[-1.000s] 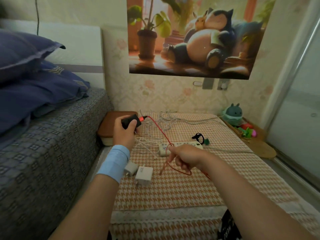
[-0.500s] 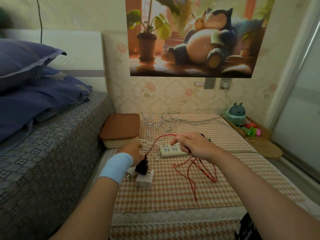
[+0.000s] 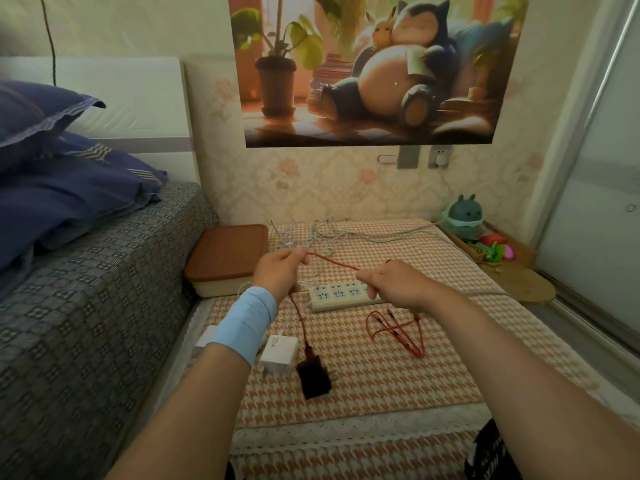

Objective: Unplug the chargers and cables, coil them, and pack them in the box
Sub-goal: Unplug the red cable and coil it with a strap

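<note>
Both hands hold a red cable (image 3: 333, 261) taut above the checked mat. My left hand (image 3: 281, 271) pinches it near the top left and my right hand (image 3: 393, 283) grips it to the right. From my left hand the cable drops to a black charger (image 3: 313, 376) lying on the mat. Its loose end lies in loops (image 3: 398, 329) below my right hand. A white power strip (image 3: 341, 296) lies just behind the hands. Two white chargers (image 3: 280, 353) lie by my left wrist. The box (image 3: 228, 259), with a brown lid, sits at the mat's far left.
A tangle of white cables (image 3: 311, 237) lies at the back of the mat, one running right toward a small plush toy (image 3: 464, 216). A bed (image 3: 86, 289) with blue pillows borders the left. A sliding door (image 3: 595, 220) stands at the right.
My left hand let go of the black charger, which now lies on the mat, and rose to pinch the red cable. My right hand slid right, pulling the cable taut.
</note>
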Demonstrator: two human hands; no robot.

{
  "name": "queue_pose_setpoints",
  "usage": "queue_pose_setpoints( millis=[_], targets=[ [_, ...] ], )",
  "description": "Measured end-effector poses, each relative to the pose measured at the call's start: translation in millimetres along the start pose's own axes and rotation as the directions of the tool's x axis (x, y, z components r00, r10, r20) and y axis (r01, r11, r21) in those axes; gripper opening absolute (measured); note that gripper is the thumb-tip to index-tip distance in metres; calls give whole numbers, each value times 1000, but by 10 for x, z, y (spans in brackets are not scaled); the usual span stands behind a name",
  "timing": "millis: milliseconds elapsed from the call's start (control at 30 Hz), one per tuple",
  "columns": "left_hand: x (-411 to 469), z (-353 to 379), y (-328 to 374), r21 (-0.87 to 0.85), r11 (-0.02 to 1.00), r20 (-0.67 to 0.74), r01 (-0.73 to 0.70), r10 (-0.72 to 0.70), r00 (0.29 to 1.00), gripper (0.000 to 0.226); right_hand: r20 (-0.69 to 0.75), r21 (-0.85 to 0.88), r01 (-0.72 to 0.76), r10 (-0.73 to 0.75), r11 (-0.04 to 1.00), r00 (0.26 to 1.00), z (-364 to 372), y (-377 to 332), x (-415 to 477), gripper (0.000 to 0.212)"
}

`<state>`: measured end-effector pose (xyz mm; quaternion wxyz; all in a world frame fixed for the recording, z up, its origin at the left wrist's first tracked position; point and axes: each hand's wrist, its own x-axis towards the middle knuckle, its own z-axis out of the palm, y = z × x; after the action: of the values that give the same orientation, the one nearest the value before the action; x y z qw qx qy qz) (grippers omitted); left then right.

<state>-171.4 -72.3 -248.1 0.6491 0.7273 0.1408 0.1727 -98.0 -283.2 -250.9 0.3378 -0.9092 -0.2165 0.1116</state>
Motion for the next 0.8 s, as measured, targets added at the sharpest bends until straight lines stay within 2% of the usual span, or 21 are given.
queue_pose_setpoints(
  millis=[67, 133, 200, 267, 300, 333, 367, 400, 433, 467, 533, 567, 600, 633, 667, 733, 767, 800],
  targets=[
    [92, -66, -15, -256, 965, -133, 53, -90, 987, 30, 55, -117, -124, 131, 985, 990, -67, 156, 15, 52],
    [140, -134, -16, -439, 895, -144, 79, -156, 977, 33, 78, -129, -239, 250, 962, 965, -124, 277, 20, 50],
    [151, -137, -23, -496, 856, -64, 145, -203, 977, 34, 92, -70, -276, 282, 959, 955, -165, 279, 13, 47],
    [121, -86, -24, -472, 843, 33, 257, -275, 961, 32, 174, 100, -266, 247, 959, 953, -183, 177, -3, 40],
    [88, -47, 2, -409, 868, 54, 282, -286, 957, 28, 241, 209, -265, 213, 941, 947, -190, 108, -21, 36],
    [75, -17, 19, -275, 927, 21, 254, -258, 966, 20, 309, 302, -271, 174, 914, 935, -198, 39, -43, 32],
    [64, 13, 33, -80, 983, -57, 164, -169, 984, 15, 363, 363, -276, 137, 890, 921, -203, -14, -61, 29],
    [53, 37, 29, 148, 988, -156, 46, -23, 987, 27, 402, 390, -277, 109, 878, 909, -204, -58, -77, 28],
    [21, 57, 33, 329, 940, -227, -94, 176, 958, 44, 426, 391, -277, 94, 877, 900, -194, -94, -91, 28],
    [-42, 76, 81, 439, 858, -230, -267, 395, 890, 57, 442, 372, -278, 95, 886, 892, -176, -123, -104, 29],
    [-182, 144, 212, 514, 626, -87, -587, 719, 690, 68, 468, 308, -278, 109, 910, 877, -114, -158, -120, 33],
    [-238, 194, 278, 514, 510, 46, -690, 787, 616, 69, 483, 290, -270, 103, 918, 869, -79, -178, -128, 34],
    [-277, 258, 301, 502, 425, 196, -753, 792, 578, 67, 496, 291, -255, 83, 922, 864, -51, -199, -134, 34],
    [-304, 308, 297, 497, 380, 333, -780, 746, 576, 61, 500, 307, -232, 51, 923, 865, -33, -227, -144, 35],
    [-291, 336, 242, 506, 384, 426, -772, 667, 611, 52, 491, 336, -203, 13, 920, 871, -31, -256, -156, 35],
    [-268, 343, 148, 570, 427, 473, -702, 528, 705, 29, 442, 413, -147, -57, 899, 895, -69, -287, -179, 35],
    [-244, 331, 130, 589, 455, 446, -667, 505, 739, 25, 411, 448, -124, -81, 885, 908, -102, -278, -187, 36],
    [-212, 306, 129, 607, 472, 404, -640, 511, 759, 30, 380, 477, -104, -98, 873, 920, -136, -252, -195, 37]
  ],
)
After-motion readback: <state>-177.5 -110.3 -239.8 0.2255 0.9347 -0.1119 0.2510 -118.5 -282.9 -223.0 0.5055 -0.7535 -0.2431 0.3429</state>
